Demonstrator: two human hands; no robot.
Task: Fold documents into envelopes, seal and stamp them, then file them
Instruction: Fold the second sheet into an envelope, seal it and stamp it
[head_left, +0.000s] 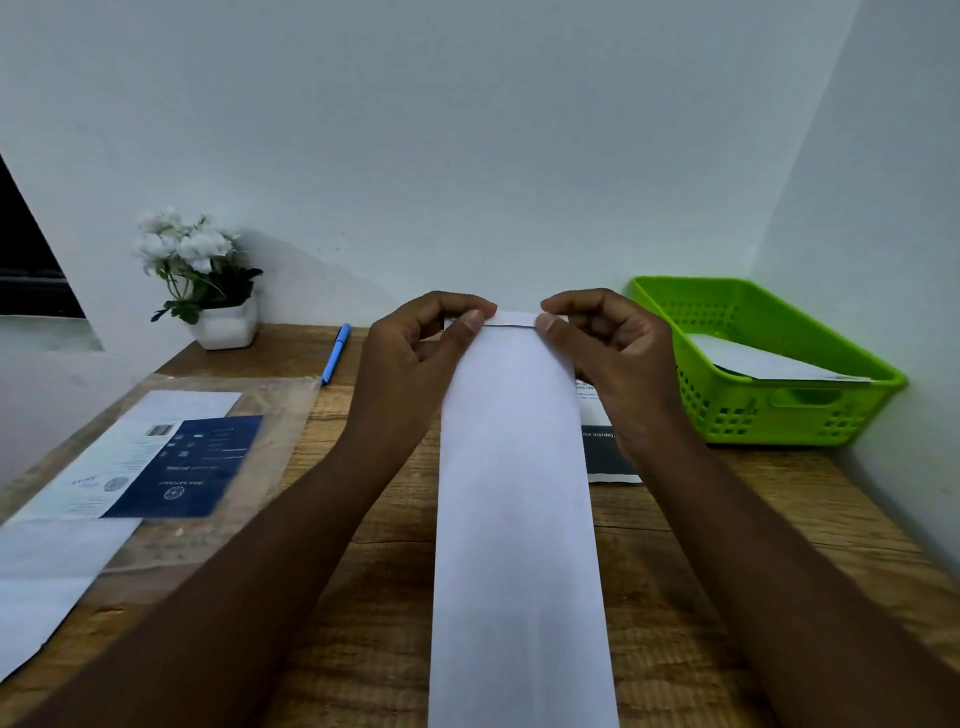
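A long white envelope (517, 493) stretches from the bottom of the view up to the middle, held lengthwise above the wooden desk (363, 597). My left hand (415, 358) pinches its far left corner between thumb and forefinger. My right hand (613, 353) pinches the far right corner the same way. A thin white strip, the flap or a sheet inside, shows above a dark line at the far end between my thumbs. A printed document (602, 441) with a dark band lies on the desk under my right hand, mostly hidden.
A green plastic basket (810, 421) holding a white sheet stands at the right by the wall. A blue pen (335, 353) lies at the back. A clear sleeve with a blue-and-white leaflet (171, 462) and white papers lies at the left. A white flower pot (223, 325) stands behind.
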